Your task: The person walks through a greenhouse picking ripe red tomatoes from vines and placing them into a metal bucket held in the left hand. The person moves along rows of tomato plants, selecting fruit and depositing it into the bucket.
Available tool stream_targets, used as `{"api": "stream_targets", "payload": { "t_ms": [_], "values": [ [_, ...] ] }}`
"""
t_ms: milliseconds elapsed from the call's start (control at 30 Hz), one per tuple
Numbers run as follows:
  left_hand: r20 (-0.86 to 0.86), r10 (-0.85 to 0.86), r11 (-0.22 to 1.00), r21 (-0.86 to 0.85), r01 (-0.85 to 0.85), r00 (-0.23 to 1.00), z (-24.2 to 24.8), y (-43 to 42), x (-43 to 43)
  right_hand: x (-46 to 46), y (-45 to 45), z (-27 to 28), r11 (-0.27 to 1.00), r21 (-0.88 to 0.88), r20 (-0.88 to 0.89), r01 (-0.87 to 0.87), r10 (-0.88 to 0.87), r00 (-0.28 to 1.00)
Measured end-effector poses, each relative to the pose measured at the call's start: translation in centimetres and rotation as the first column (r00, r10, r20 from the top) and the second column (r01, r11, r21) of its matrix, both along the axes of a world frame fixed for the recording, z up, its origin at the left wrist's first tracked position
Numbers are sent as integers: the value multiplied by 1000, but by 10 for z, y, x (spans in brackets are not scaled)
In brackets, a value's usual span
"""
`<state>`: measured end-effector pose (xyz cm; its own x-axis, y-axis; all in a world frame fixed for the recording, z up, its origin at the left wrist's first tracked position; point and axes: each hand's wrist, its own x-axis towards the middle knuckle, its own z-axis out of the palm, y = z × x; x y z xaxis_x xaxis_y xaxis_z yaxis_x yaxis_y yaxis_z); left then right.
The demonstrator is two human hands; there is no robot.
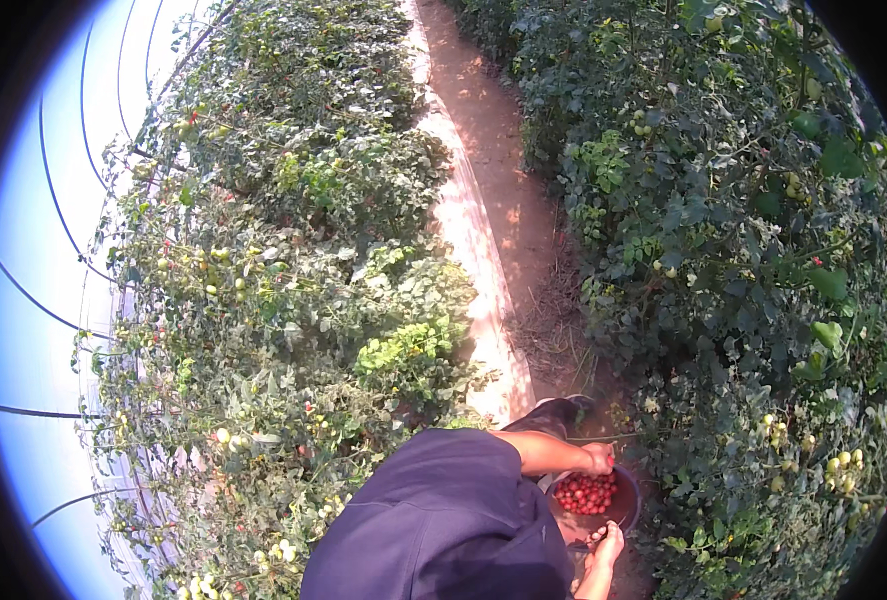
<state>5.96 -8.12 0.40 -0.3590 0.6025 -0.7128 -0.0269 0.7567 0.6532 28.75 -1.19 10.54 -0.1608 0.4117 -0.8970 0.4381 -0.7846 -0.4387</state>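
Observation:
A dark round bucket [629, 504], partly filled with small red tomatoes [586, 493], stands low at the lower right. My left hand [599, 459] is at its upper rim with fingers closed; a small red thing, apparently a tomato, shows at the fingertips. On the bucket's lower side is my right hand [607, 541], its fingers curled; whether they hold something is too small to tell. My dark shirt [443, 517] fills the bottom middle and hides part of the bucket's near side.
Dense tomato plants [286, 225] rise on the left, and more plants [683, 225] with green tomatoes [842, 463] on the right. A dirt path [488, 127] runs between them beside a pale ground sheet [481, 262]. A dark-clad leg [552, 416] is beside the bucket.

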Motion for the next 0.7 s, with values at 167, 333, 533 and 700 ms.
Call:
{"api": "stream_targets", "payload": {
  "t_ms": [167,333,533,700],
  "values": [
    [474,-156,984,146,97,867,-36,-1,24,-24,1,20,999,33,-56,-6,8,998],
    [-15,-378,919,110,378,926,-11,0,27,-42,6,40,994,102,-112,29,-18,994],
    [-33,-203,978,-60,201,979,34,-18,-4,-37,9,38,978,208,-111,-33,57,992],
    [69,-72,996,-44,76,995,34,-45,-51,-23,8,28,981,195,-92,10,9,996]
  ]
}}
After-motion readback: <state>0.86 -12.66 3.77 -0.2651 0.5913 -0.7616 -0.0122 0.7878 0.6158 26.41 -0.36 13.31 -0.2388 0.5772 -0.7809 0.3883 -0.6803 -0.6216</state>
